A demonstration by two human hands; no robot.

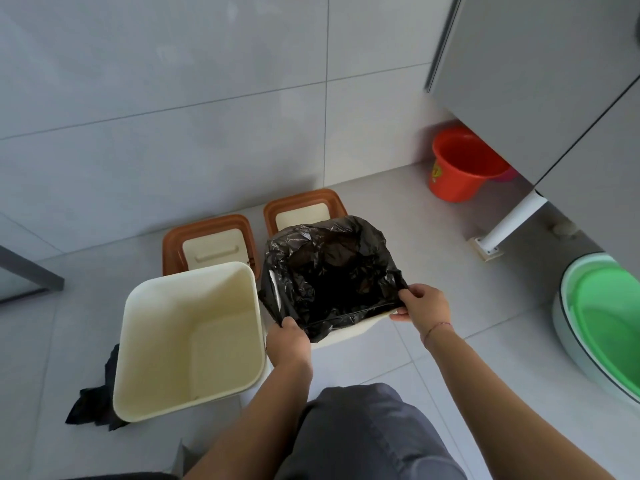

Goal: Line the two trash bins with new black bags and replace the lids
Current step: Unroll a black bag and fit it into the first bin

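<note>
Black bag [329, 271] is spread open over the mouth of the right-hand bin [349, 332], which stands on the tiled floor [450, 358] near the wall; only a cream strip of that bin's near wall shows below the plastic. The left hand [289, 344] pinches the bag's edge at the bin's near left corner, fingers curled tight on the film. The right hand [424, 306] pinches the edge at the near right corner, with a strip of plastic stretched taut along the near rim between the two grips. A thin cord sits on the right wrist.

Just beside it to the left stands the second bin [188, 341], cream, bare inside and unlined. A crumpled dark bag [95, 407] lies on the floor against that bin's near left corner, partly hidden behind it.

Two lids with brown rims and cream centre flaps lie flat on the floor between the bins and the wall: the left lid [211, 242] behind the bare bin, the right lid [304, 209] partly covered by the bag.

Further right, a red bucket [464, 164] stands under a grey cabinet [536, 81], and a green basin [602, 320] rests at the right edge of the view. A grey-trousered knee [363, 431] shows at the bottom.
</note>
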